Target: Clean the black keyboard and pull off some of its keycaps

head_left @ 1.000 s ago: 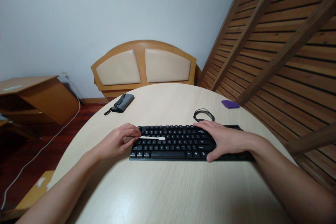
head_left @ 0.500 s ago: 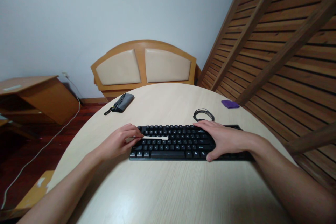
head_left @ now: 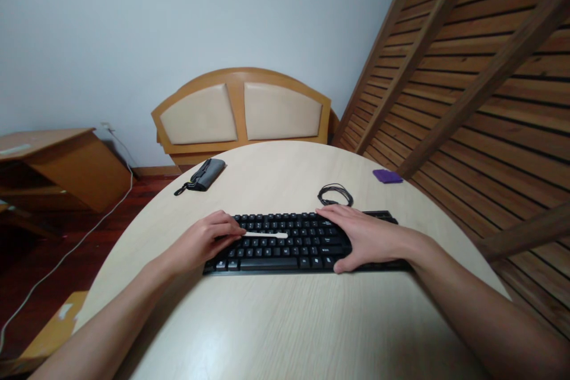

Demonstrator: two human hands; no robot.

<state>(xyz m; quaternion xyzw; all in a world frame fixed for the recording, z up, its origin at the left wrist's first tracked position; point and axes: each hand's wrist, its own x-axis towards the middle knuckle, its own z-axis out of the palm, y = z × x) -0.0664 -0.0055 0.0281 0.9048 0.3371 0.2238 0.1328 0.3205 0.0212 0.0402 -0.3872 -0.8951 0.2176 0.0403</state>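
Note:
A black keyboard [head_left: 271, 263] lies on the round pale table [head_left: 276, 326]. My left hand [head_left: 211, 236], over the keyboard's left end, pinches the handle of a white toothbrush [head_left: 267, 234]. The brush points right, its head low over or on the middle keys; I cannot see the bristles. My right hand [head_left: 365, 240] spans the right part of the keyboard, thumb at the front edge and fingers at the back edge, gripping it and covering many keys. Just behind those fingers lies a coiled black cable [head_left: 336, 194].
At the table's back left is a dark grey folded pouch [head_left: 207, 174] with a loop. A folded purple cloth [head_left: 387, 176] lies at the right edge. Beyond stand a padded headboard [head_left: 240, 107], a wooden desk [head_left: 71, 166] and leaning wooden slats [head_left: 481, 83].
The keyboard has slid left, with my right hand and the coiled cable moving along with it. My left hand and the toothbrush stay almost where they were.

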